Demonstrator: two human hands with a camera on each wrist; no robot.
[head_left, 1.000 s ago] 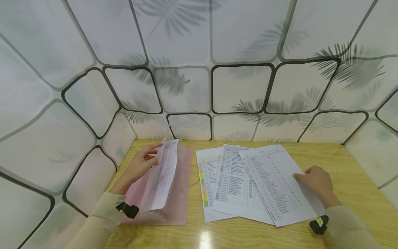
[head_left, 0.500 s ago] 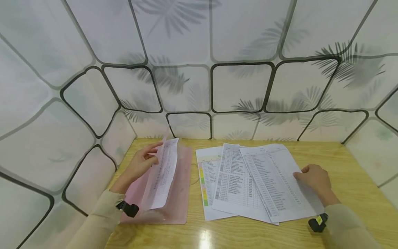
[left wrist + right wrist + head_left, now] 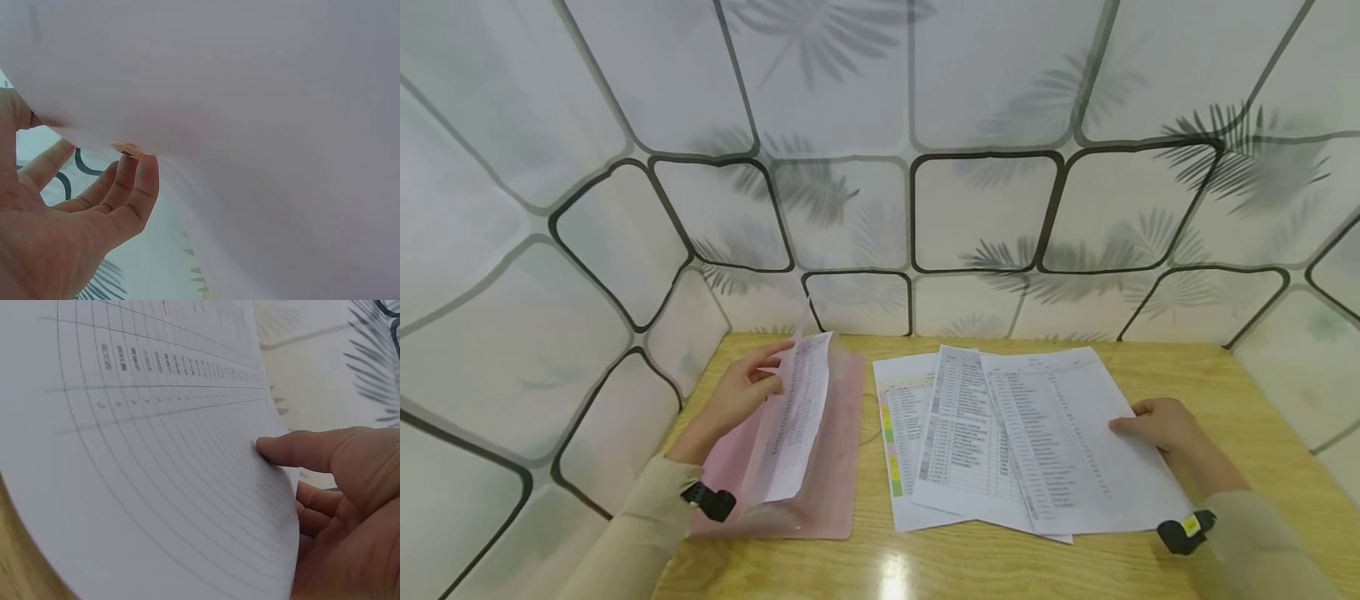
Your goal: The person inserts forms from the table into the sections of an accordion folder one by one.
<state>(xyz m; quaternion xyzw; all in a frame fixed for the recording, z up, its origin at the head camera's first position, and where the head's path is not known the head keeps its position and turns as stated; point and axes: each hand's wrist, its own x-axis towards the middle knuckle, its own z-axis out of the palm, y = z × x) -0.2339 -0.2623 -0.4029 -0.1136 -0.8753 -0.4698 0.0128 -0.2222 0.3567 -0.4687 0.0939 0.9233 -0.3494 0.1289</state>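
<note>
A pink plastic folder [image 3: 842, 467] lies spread on the table at the left. My left hand [image 3: 743, 393] pinches the edge of its raised translucent flap [image 3: 262, 94], and a printed sheet [image 3: 796, 425] stands tilted against that flap. The left wrist view shows mostly pale pink plastic, with the fingers bent at its rim. At the right, my right hand [image 3: 1167, 427] grips the side edge of another printed sheet [image 3: 1075, 433], thumb on top and fingers beneath. In the right wrist view this table-ruled sheet [image 3: 156, 462] bows upward near the thumb.
Under and left of the gripped sheet, a printed list [image 3: 962, 433] overlaps a sheet with coloured cells [image 3: 904, 442]. All rest on the wooden table [image 3: 1262, 400]. A patterned wall covering [image 3: 985, 217] rises behind and on the left.
My right hand has turned the gripped sheet a little, its lower end swinging right and up so it lies straighter. The left hand and folder stay nearly still.
</note>
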